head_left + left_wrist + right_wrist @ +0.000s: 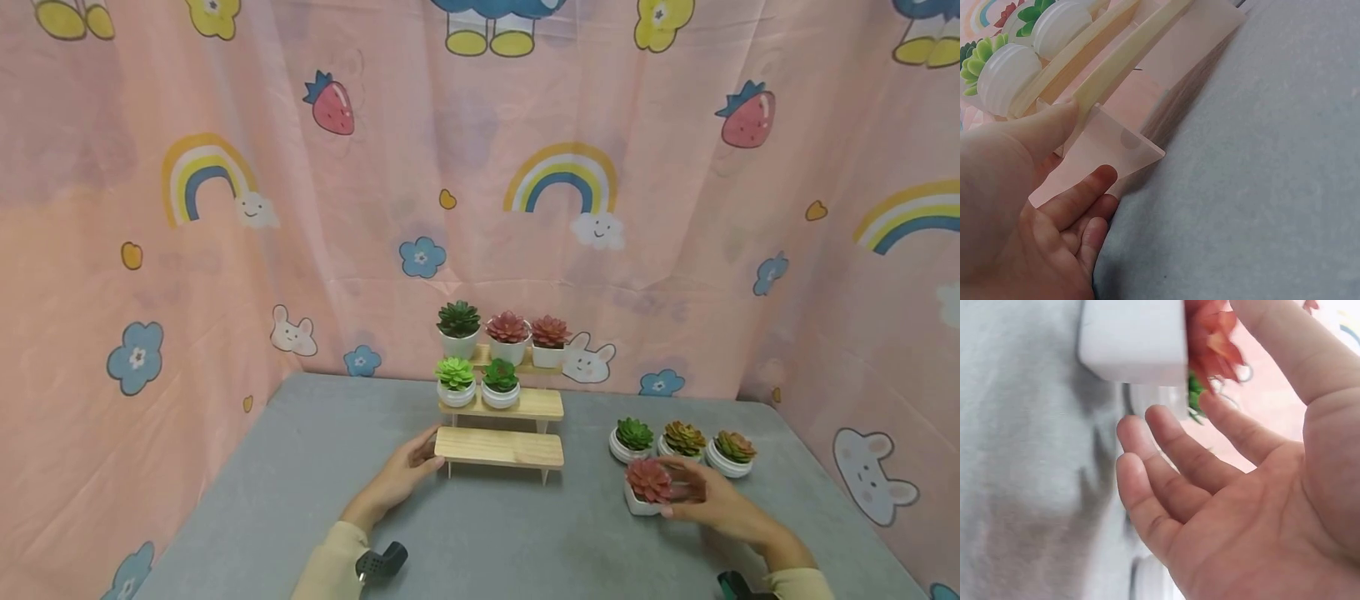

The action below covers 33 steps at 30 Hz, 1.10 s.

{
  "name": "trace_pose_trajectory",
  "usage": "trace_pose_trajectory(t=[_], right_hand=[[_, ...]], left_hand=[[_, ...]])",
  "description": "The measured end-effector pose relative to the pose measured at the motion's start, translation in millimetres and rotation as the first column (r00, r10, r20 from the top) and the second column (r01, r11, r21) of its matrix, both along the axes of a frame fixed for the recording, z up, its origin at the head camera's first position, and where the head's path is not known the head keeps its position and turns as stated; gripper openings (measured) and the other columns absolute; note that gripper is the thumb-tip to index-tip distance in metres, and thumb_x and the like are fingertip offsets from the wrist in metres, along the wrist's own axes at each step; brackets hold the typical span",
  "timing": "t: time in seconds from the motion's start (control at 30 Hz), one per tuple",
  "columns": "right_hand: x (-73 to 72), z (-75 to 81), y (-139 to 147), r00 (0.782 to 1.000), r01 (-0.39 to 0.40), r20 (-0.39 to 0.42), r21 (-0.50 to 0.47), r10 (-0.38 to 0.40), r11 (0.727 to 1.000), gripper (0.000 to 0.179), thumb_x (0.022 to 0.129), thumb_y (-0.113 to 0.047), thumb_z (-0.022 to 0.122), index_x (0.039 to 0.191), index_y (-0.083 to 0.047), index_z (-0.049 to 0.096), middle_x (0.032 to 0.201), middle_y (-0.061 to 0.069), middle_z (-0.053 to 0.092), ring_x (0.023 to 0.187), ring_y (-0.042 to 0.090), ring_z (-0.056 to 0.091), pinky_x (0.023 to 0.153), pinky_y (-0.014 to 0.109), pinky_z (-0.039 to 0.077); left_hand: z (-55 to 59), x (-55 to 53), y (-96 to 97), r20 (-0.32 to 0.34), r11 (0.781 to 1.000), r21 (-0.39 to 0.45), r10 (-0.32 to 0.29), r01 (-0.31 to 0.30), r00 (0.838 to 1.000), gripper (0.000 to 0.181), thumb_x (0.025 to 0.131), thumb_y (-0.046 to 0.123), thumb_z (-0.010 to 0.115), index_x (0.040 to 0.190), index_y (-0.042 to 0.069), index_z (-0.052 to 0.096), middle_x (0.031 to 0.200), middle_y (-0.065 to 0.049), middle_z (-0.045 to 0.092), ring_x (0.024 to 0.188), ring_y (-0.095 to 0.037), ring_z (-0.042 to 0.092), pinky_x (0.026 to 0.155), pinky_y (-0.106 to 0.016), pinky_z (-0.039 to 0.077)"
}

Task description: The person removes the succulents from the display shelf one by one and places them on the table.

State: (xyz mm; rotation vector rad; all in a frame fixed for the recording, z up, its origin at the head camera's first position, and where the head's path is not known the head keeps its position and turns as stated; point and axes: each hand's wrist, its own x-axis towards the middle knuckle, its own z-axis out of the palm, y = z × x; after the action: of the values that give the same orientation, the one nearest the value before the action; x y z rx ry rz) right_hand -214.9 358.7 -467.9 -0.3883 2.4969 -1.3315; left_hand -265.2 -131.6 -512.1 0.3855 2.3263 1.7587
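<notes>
My left hand (401, 479) is at the left end of the lowest board (498, 447) of a three-tier wooden stand. In the left wrist view the thumb (1054, 122) presses the board's end, and curled fingers lie beside the clear leg (1119, 140). My right hand (708, 497) is at the right side of a pink succulent (648, 481) in a square white pot (1135, 340). Its thumb and fingers are spread apart around that side. The right wrist view shows the fingertips short of the pot, with the palm bare.
Behind the right hand stand a green succulent (634, 434), a yellow-brown one (684, 438) and an orange-green one (735, 447) in white pots. The stand's middle board (536, 404) and top board bear several potted succulents. A pink printed curtain (480, 275) backs the grey table (315, 433).
</notes>
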Motion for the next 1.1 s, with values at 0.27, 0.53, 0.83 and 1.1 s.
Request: trace_pose_trajectory(t=[0.27,0.53,0.83,1.1], right_hand=[[4.8,16.2,-5.2,0.990,0.081,-0.118,0.071,-0.072,0.994,0.067,0.098,-0.021,0.068,0.152,0.003,0.035,0.144,0.032,0.050,0.118,0.035,0.062,0.084,0.035,0.056],[7.7,25.6,-12.1,0.957,0.179,-0.247,0.090,-0.152,0.980,0.060,0.098,-0.023,0.068,0.148,0.000,0.043,0.143,0.029,0.053,0.115,0.014,0.061,0.080,0.025,0.053],[8.2,36.0,-24.1,0.937,0.212,-0.294,0.049,-0.189,0.976,0.057,0.101,-0.027,0.064,0.147,-0.001,0.045,0.144,0.029,0.052,0.106,-0.026,0.041,0.081,0.023,0.054],[10.3,36.8,-38.6,0.932,0.220,-0.305,0.054,-0.194,0.974,0.054,0.101,-0.027,0.065,0.145,-0.001,0.048,0.143,0.026,0.054,0.106,-0.022,0.043,0.083,0.022,0.053]], left_hand=[[-0.7,0.0,-0.8,0.008,1.000,0.007,-0.004,0.004,1.000,0.068,0.103,0.030,0.060,0.160,0.009,0.030,0.151,-0.024,0.049,0.140,-0.041,0.048,0.115,-0.061,0.036],[-1.2,0.4,-0.1,0.014,1.000,0.000,-0.001,0.001,1.000,0.068,0.102,0.031,0.060,0.160,0.010,0.030,0.150,-0.024,0.051,0.139,-0.040,0.049,0.115,-0.060,0.037],[2.8,0.9,0.7,0.016,1.000,0.000,0.002,-0.002,1.000,0.067,0.103,0.029,0.060,0.160,0.011,0.031,0.148,-0.024,0.053,0.137,-0.040,0.051,0.114,-0.060,0.039],[1.1,-0.9,-0.5,0.006,1.000,0.000,-0.004,0.004,1.000,0.066,0.103,0.029,0.060,0.159,0.010,0.031,0.146,-0.024,0.054,0.136,-0.040,0.052,0.113,-0.059,0.040]])
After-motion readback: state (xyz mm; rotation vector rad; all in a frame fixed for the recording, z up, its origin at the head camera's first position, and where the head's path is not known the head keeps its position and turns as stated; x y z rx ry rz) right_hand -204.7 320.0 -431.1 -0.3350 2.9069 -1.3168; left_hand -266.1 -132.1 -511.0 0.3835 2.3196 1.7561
